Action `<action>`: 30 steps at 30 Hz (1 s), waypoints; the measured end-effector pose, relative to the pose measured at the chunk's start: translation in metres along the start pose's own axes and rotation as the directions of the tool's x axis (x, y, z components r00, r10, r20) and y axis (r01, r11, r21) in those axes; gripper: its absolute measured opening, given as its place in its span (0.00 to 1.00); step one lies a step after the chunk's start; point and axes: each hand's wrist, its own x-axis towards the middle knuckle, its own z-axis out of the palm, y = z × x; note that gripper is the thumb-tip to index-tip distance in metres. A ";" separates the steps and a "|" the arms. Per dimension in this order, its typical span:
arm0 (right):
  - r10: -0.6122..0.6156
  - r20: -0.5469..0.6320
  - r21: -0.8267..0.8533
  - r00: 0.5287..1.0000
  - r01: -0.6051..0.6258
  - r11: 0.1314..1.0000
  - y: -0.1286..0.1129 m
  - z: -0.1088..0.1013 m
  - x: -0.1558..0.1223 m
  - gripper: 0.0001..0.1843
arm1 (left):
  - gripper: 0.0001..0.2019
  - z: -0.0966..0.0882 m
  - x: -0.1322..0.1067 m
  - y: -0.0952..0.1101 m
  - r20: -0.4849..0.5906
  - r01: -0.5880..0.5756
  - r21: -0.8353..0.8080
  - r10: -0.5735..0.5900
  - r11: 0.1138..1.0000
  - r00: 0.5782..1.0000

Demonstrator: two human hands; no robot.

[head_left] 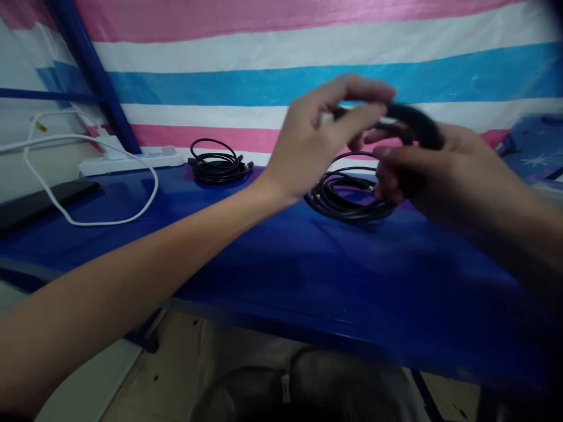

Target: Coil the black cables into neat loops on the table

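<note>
Above the blue table, both of my hands are on a coiled black cable (416, 120), blurred by motion. My right hand (444, 158) grips the coil's right side, thumb toward me. On its left side, my left hand (328, 126) pinches the loop between thumb and fingers. Behind and below them, a second black cable coil (347, 205) lies on the table, partly covered by my hands. Farther left rests a smaller black cable coil (220, 170) with its plug ends showing.
A white power strip (136, 161) with a plugged-in charger and a looping white cable (105, 223) is at the back left. Near it lies a flat black device (53, 199). A striped sheet (246, 88) hangs behind the blue table (308, 281). A blue patterned item (534, 146) stands at right.
</note>
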 end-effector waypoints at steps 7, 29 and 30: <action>-0.294 -0.311 -0.441 0.904 0.137 0.887 -0.003 -0.022 0.001 0.13 | 0.09 -0.008 0.006 0.002 0.261 0.313 -0.201 -0.258 0.928 0.930; -0.199 -0.076 -0.433 0.977 0.148 0.889 -0.004 -0.020 -0.003 0.14 | 0.21 -0.001 -0.005 0.013 0.608 0.376 -0.091 -0.248 0.922 0.755; -0.288 -0.075 -0.566 0.955 0.197 0.800 -0.005 -0.017 -0.004 0.12 | 0.20 0.000 -0.006 0.013 0.623 0.387 -0.021 -0.291 0.922 0.726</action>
